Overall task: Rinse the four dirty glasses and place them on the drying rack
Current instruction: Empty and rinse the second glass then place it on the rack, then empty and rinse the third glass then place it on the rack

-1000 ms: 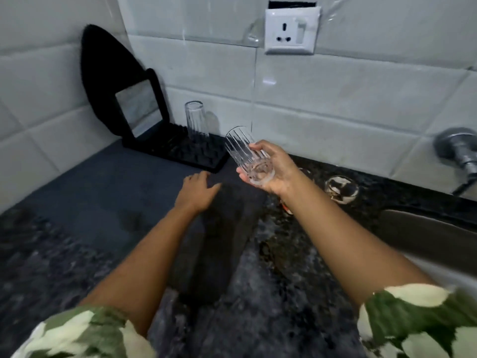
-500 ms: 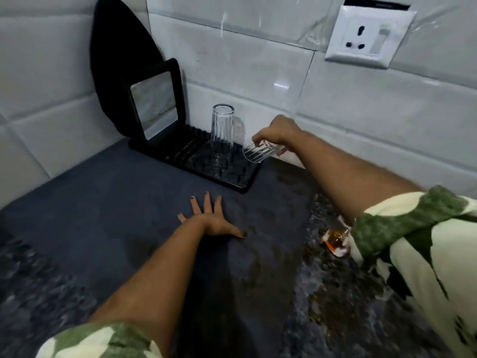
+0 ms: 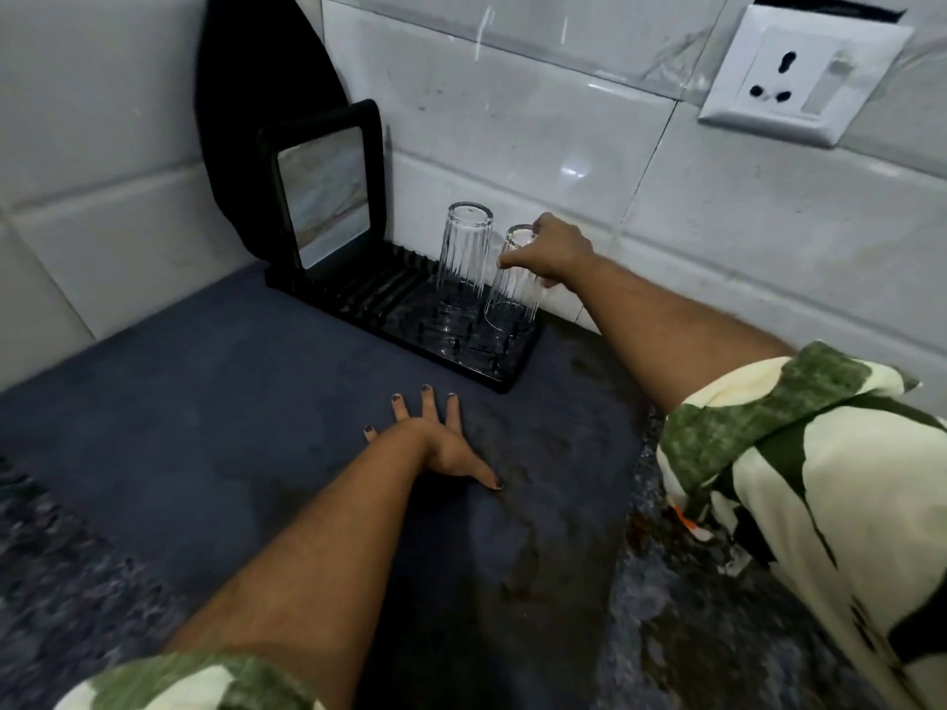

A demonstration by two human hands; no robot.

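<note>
At the far left, a black oval board [image 3: 256,94] leans into the corner of the white tiled wall [image 3: 538,120]. In front of it a small black-framed mirror [image 3: 324,189] stands upright at the left end of the black drying rack [image 3: 410,320], which sits on the dark grey desk [image 3: 205,402] against the wall. No brand, label or writing can be read anywhere.

The left hand [image 3: 435,443] lies flat on the desk in front of the rack, palm down, its fingers [image 3: 428,402] spread wide and holding nothing; the nails are painted dark.

On the right half of the rack a ribbed clear glass [image 3: 464,263] stands upside down among the pegs. Just beside it, to its right, a second ribbed glass [image 3: 512,289] is also inverted, its rim down at the rack's pegs. The right hand [image 3: 556,251] grips this second glass from above at its base, fingers closed around it.

Further right, a white wall socket with a switch [image 3: 804,76] is mounted on the tiles. The desk below it looks wet and stained, and the right arm's green-and-cream patterned sleeve [image 3: 820,479] fills the lower right.
</note>
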